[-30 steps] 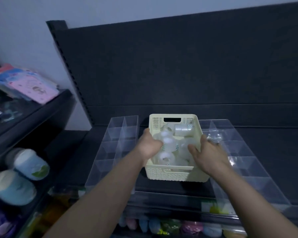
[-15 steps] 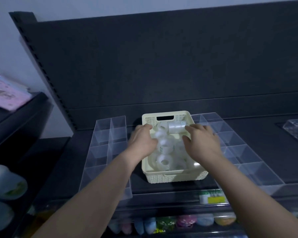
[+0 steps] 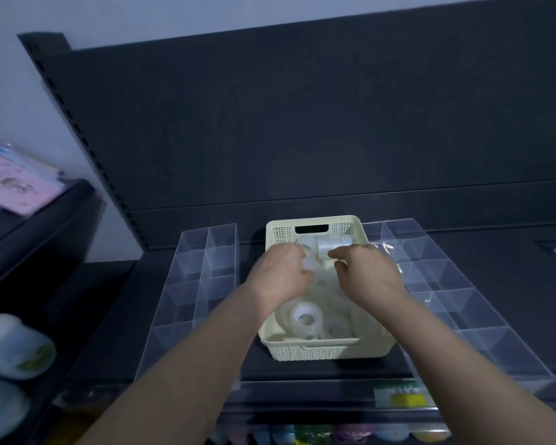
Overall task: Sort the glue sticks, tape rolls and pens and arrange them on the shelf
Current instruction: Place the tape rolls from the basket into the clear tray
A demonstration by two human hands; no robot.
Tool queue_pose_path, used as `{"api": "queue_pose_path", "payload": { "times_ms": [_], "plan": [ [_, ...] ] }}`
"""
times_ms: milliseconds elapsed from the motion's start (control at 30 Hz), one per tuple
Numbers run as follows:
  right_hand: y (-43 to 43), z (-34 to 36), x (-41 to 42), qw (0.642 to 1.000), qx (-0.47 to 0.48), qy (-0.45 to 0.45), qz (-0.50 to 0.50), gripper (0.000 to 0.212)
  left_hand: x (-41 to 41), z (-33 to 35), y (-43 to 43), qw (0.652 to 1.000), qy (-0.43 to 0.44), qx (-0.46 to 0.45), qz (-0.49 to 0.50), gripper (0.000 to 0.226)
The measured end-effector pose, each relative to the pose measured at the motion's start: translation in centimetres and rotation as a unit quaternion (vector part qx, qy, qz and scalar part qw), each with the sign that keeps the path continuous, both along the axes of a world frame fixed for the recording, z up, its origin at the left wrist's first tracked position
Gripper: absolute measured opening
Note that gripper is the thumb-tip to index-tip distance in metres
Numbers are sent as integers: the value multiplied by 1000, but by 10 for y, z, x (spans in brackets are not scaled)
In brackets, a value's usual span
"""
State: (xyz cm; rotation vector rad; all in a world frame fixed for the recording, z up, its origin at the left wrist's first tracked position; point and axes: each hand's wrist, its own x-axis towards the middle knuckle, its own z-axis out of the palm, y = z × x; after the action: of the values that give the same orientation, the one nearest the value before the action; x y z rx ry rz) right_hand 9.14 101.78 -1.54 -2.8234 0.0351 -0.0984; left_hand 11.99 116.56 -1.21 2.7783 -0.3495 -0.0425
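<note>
A cream plastic basket point(image 3: 315, 351) stands on the dark shelf and holds several clear tape rolls point(image 3: 304, 317). Both my hands are inside it, over the rolls. My left hand point(image 3: 281, 274) curls around a tape roll point(image 3: 308, 266) at the basket's far left. My right hand point(image 3: 366, 277) has its fingers bent down onto a stack of tape rolls point(image 3: 329, 247) lying along the far wall. My hands hide the rolls in the basket's middle. No glue sticks or pens show.
Clear divided organisers flank the basket, one on the left point(image 3: 196, 284) and one on the right point(image 3: 456, 293). The shelf's dark back panel point(image 3: 302, 139) rises behind. A lower shelf point(image 3: 334, 435) holds colourful items. Another rack at the left carries pink packets point(image 3: 13, 184).
Both hands have moved deeper and farther back in the basket, closing toward each other over the rolls at the far wall. The camera has shifted slightly.
</note>
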Motion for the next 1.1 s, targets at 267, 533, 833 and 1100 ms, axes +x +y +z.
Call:
{"api": "queue_pose_path", "payload": {
  "times_ms": [267,533,833,1100],
  "plan": [
    [28,-17,43,992,10,16,127,40,23,21,48,989,-36,-68,124,29],
    [41,-23,55,980,-73,85,166,59,26,11,76,980,-22,-128,153,26],
    [46,-28,57,985,-127,-7,120,22,40,15,97,972,1,-195,130,15],
    [99,15,67,979,176,-80,68,15,59,23,157,958,-56,-213,183,16]
  ]
}}
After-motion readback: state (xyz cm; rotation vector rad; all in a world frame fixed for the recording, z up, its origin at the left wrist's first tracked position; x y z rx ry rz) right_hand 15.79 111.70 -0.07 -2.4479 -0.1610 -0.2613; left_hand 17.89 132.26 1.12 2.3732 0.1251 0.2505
